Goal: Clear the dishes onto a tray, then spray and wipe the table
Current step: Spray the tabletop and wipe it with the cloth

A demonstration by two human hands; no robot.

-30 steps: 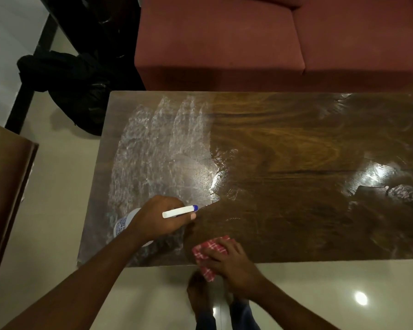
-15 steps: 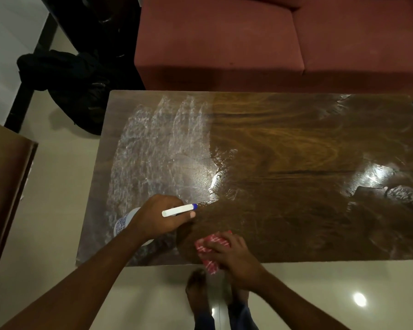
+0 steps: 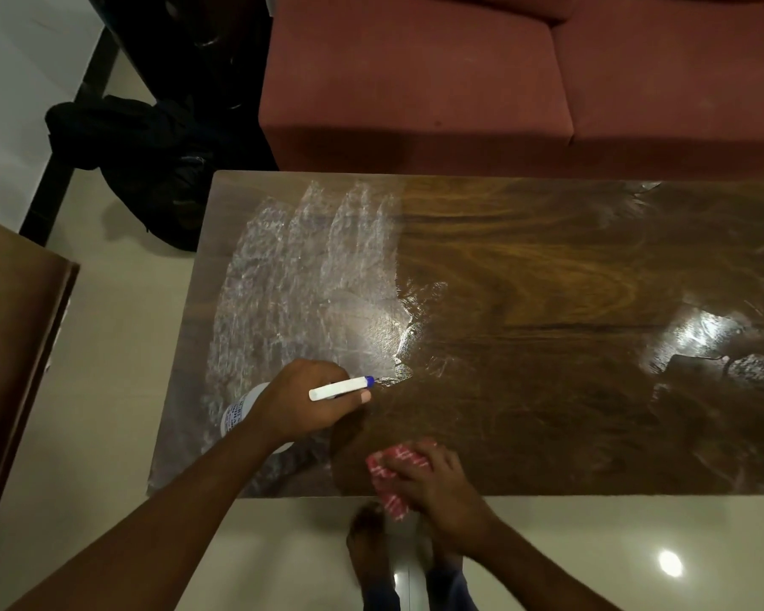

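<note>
Cloth (image 3: 391,467), clutched by right hand (image 3: 437,487), has edged farther onto table (image 3: 525,302); left hand (image 3: 301,403) still grips spray bottle (image 3: 241,410).

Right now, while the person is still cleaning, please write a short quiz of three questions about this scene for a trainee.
1. True or false: the left hand holds the spray bottle.
2. Where does the right hand hold the cloth on the table? A: at the near edge. B: at the far edge. C: at the right end.
3. Fill in: the white streaks of spray lie on the ___ part of the table.

Key: 1 true; 2 A; 3 left.
</note>
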